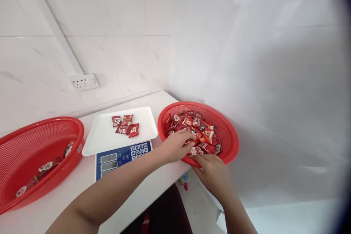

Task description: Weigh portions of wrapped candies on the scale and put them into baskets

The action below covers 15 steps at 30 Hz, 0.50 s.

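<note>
My left hand (179,146) reaches over the near left rim of a red mesh basket (231,142), its fingers curled down among small red wrapped packets (207,148). Whether a packet is pinched in those fingers is hidden. At the near edge of the same basket, my right hand (212,173) is closed around the rim, fingers on top and thumb below. Left of this basket, several similar packets (123,128) lie in a loose group on a white tray (98,135). The tray sits on a blue digital scale (124,156) with number keys.
A second red basket (59,120) stands at the left, with some larger dark red packets (45,166) inside. Both baskets and the scale are on a white table (153,98). Tiled wall rises behind, with a socket (84,82). A pale wall (263,98) borders the right.
</note>
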Each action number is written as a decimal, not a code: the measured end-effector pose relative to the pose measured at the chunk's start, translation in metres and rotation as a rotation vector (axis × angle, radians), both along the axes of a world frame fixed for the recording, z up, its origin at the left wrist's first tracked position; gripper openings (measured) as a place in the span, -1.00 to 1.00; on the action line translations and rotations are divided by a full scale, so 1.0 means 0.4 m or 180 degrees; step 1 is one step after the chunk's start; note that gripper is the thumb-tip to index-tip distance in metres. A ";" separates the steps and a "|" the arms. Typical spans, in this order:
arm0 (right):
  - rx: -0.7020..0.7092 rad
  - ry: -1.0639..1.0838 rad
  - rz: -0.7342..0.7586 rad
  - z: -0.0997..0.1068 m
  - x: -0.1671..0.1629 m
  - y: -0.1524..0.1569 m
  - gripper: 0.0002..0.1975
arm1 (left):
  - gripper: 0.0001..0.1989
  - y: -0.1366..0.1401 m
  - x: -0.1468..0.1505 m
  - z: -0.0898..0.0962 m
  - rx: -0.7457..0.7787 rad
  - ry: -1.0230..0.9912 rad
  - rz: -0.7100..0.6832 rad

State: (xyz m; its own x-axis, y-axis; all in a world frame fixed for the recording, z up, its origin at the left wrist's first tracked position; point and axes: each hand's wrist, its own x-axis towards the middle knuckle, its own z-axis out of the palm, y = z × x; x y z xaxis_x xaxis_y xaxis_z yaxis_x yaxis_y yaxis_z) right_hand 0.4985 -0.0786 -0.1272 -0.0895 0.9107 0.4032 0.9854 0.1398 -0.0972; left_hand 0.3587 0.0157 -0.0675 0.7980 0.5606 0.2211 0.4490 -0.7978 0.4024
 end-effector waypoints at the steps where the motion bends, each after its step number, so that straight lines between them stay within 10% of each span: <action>1: 0.0059 -0.0025 0.0012 -0.002 0.001 0.001 -0.85 | -0.74 0.027 0.035 -0.001 0.0054 0.0200 -0.0067; 8: 0.0152 -0.0140 0.0141 -0.011 0.009 0.001 -0.82 | -0.47 0.197 0.184 -0.066 0.0283 0.1070 0.0157; 15: 0.0312 -0.0341 0.0320 -0.030 0.023 0.006 -0.78 | -0.76 0.233 0.209 -0.083 0.0299 0.1216 0.0397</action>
